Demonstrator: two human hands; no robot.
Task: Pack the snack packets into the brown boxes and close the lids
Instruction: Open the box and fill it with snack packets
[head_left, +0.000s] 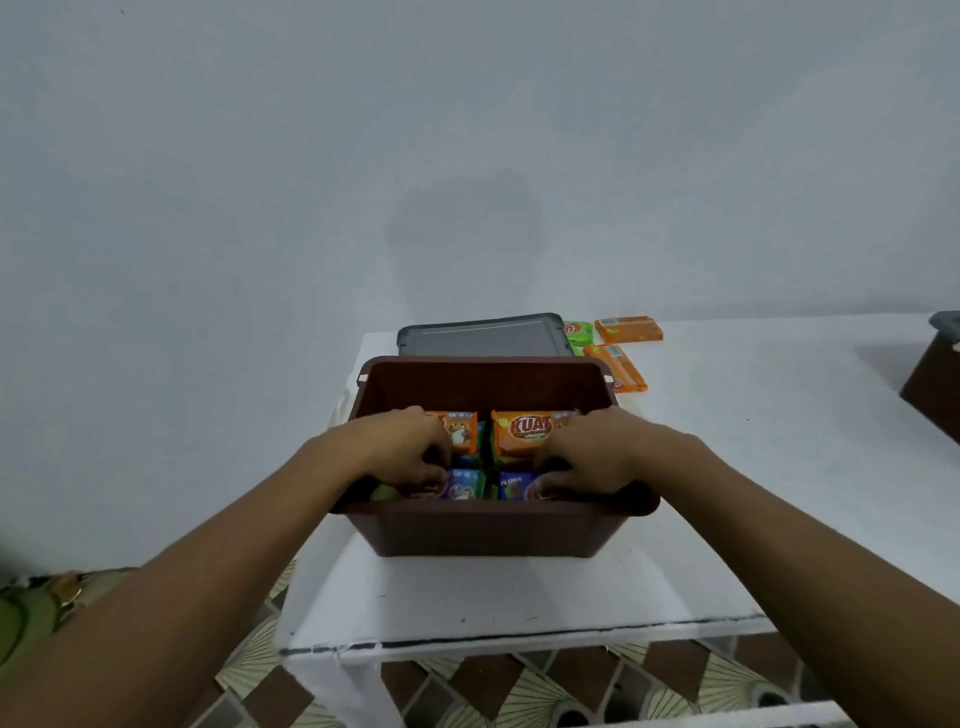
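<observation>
Packets (519, 434) stand tightly packed in the box (483, 530) on the bench (519, 592). A rough shove could crumple them or leave them standing proud, blocking the lid (483, 340) lying behind. The left hand (405, 449) and right hand (592, 452) reach inside, curled fingers and thumbs pinching packets at either side. Loose packets (628, 330) wait beyond.

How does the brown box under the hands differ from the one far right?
The near brown box is open, its grey lid lying behind it; the far box seems lidded. The near box shows snack packets, with the left hand and right hand inside; the far box is untouched. Both are brown, on the white table.
</observation>
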